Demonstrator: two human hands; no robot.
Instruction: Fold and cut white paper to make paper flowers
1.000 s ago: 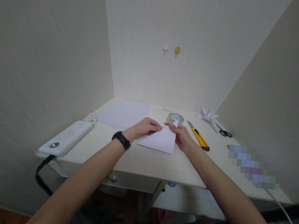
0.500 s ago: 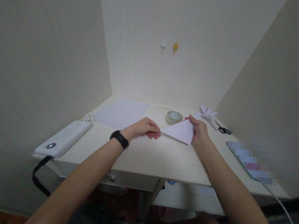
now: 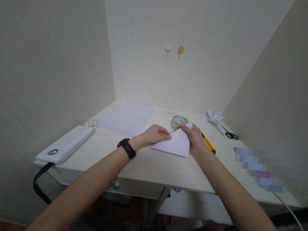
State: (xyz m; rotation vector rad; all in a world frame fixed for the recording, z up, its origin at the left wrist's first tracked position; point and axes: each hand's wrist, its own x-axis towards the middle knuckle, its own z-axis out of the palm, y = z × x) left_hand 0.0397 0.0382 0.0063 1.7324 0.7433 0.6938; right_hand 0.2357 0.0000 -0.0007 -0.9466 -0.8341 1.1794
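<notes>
A folded white sheet of paper (image 3: pixel 175 144), roughly a triangle, is held between both hands just over the desk. My left hand (image 3: pixel 157 134) pinches its left slanted edge, thumb on top; a black watch is on that wrist. Gripping the paper's upper right corner is my right hand (image 3: pixel 192 135), its thumb on the front and its other fingers behind. Just behind the paper lie rolls of clear tape (image 3: pixel 179 122). A yellow utility knife (image 3: pixel 208 143) rests to the right of my right hand, partly covered by it.
White paper sheets (image 3: pixel 127 118) lie at the back left of the desk (image 3: pixel 126 164). On the left edge sits a white device (image 3: pixel 65 144) with a black strap. A folded-paper pinwheel (image 3: pixel 213 117), black-handled scissors (image 3: pixel 231 135) and a corded blurred-out device (image 3: pixel 259 170) are at right.
Both hands have brought the paper closer and slightly left, turning it so its long edge faces me. My left hand moved from the tip to the slanted edge. The yellow knife came into view.
</notes>
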